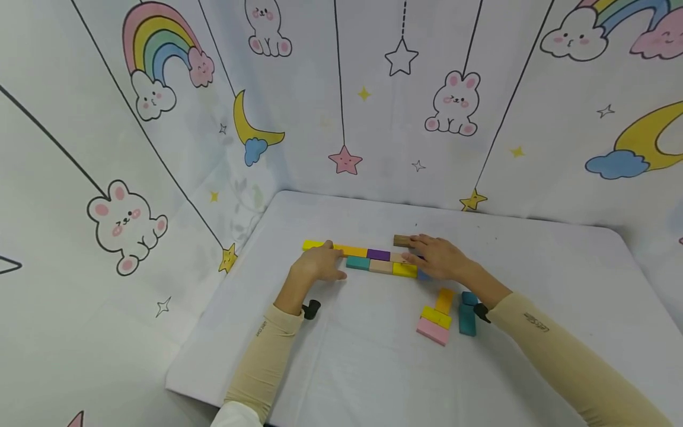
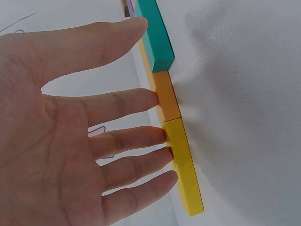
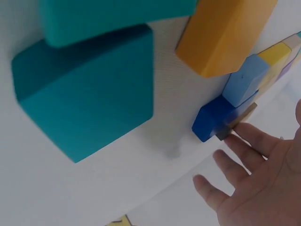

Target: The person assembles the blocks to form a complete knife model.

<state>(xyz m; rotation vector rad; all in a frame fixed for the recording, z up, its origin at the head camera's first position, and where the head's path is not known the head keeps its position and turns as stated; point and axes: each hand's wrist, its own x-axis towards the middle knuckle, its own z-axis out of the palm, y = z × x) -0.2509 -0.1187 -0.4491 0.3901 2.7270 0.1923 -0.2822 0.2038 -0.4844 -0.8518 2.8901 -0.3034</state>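
Note:
Colored blocks lie in two adjoining rows on the white-covered table. The back row shows a yellow block (image 1: 310, 244), an orange block (image 1: 354, 251) and a purple block (image 1: 379, 255). In front run a teal block (image 1: 358, 263), a beige block (image 1: 381, 267), a yellow block (image 1: 405, 270) and a light blue block (image 3: 245, 79). My left hand (image 1: 318, 264), fingers extended, touches the back row's yellow and orange blocks. At the other end, my right hand (image 1: 441, 260) has loosely extended fingertips by a dark blue block (image 3: 211, 117); contact is unclear. Behind it lies a brown block (image 1: 402, 241).
Nearer the front, a pink block (image 1: 433, 331), another yellow block (image 1: 436, 317) and another orange block (image 1: 444, 301) lie together. Two teal pieces (image 1: 467, 320) lie beside them, below my right wrist. A patterned cloth wall (image 1: 384, 118) stands behind the table.

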